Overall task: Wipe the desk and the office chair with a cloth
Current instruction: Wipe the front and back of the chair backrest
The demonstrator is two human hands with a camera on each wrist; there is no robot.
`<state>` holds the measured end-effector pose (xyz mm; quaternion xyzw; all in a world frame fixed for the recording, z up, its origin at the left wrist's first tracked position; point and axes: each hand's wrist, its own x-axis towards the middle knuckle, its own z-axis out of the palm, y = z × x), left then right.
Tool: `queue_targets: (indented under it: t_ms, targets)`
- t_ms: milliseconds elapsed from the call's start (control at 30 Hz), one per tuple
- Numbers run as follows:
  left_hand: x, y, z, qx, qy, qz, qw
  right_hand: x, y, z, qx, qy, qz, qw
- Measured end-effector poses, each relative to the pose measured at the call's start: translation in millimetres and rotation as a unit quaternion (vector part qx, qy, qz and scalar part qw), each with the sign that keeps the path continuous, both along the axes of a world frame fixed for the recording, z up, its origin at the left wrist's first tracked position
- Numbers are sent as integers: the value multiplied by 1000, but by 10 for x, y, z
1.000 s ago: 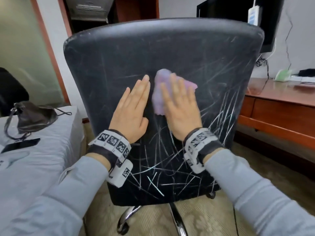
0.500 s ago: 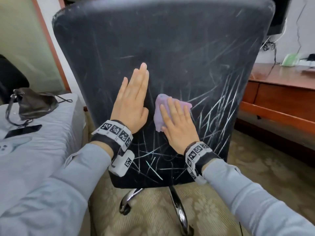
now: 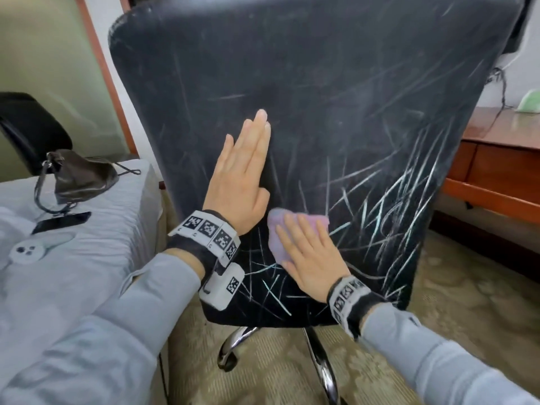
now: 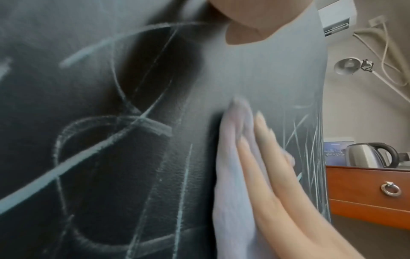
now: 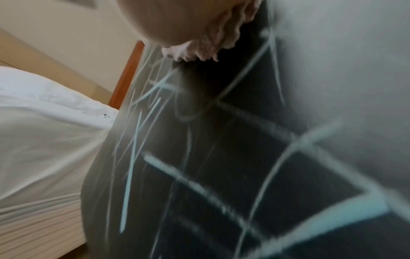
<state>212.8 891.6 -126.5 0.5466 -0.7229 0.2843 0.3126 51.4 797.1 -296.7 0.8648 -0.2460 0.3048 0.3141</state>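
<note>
Right hand [image 3: 309,255] lies flat, fingers straight, pressing the cloth [image 3: 277,232] against the lower chair back [image 3: 336,97]. Left hand [image 3: 242,176] rests flat on the back just above, fingers straight, holding nothing.

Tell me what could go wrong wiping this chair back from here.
The wheeled black leather office chair may roll or swivel, since only the flat left hand braces it. The small lilac cloth under the right hand could smear the pale chalk-like lines rather than lift them.
</note>
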Motion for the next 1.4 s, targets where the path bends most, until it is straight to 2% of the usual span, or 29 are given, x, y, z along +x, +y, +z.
queue_targets:
  t_ms: [67, 133, 200, 267, 333, 367, 433, 533, 600, 700, 767, 900, 1033, 1100, 1133, 1200, 1333, 1400]
  targets:
    - [30, 16, 20, 5, -6, -1, 1000, -22, -23, -30, -6, 19, -3, 1000]
    - [63, 18, 40, 14, -7, -5, 1000, -43, -49, 315, -27, 0, -20, 999]
    - [82, 8, 43, 15, -14, -3, 1000, -61, -60, 941, -49, -108, -45, 992]
    - [71, -3, 24, 10, -19, 2, 1000, -122, -73, 1619, -51, -226, -48, 972]
    - [50, -17, 10, 5, -13, -2, 1000, -154, -47, 1985, -55, -290, -33, 955]
    - [41, -28, 11, 3, -10, -4, 1000, -128, -32, 1971, -50, -298, -30, 953]
    - [26, -46, 14, 0, -7, -4, 1000, 10, 21, 1555, -17, -257, -30, 966]
    - [6, -33, 11, 3, -7, -8, 1000, 171, 113, 502, 23, -78, -34, 996]
    - [2, -3, 25, 14, -15, 1, 1000, 142, 99, 141, 26, -16, -29, 999]
    - [19, 33, 68, 25, -29, 3, 999, -3, 7, 323, -3, -18, -17, 1000]
    - [23, 30, 72, 31, -40, 9, 999, -171, -74, 649, -21, -102, -14, 994]
    - [-45, 8, 46, 26, -49, 25, 998, -640, -289, 1242, -2, -290, 10, 957]
    - [-126, -19, 21, 18, -41, 23, 999, -613, -244, 1292, -78, -391, 72, 914]
    - [-151, -29, 10, 16, -43, 23, 999, -530, -172, 1291, -52, -444, 95, 889]
    - [-163, -40, 8, 16, -42, 24, 999, -500, -161, 1290, -44, -452, 100, 885]
    - [-194, -67, 1, 14, -37, 31, 999, -408, -142, 1192, -36, -428, 102, 897]
    - [-266, -89, -22, 10, -23, 42, 999, -112, 60, 613, 31, -284, 126, 950]
    - [-254, -72, -20, 14, -38, 46, 998, -126, 114, 501, 57, -233, 123, 963]
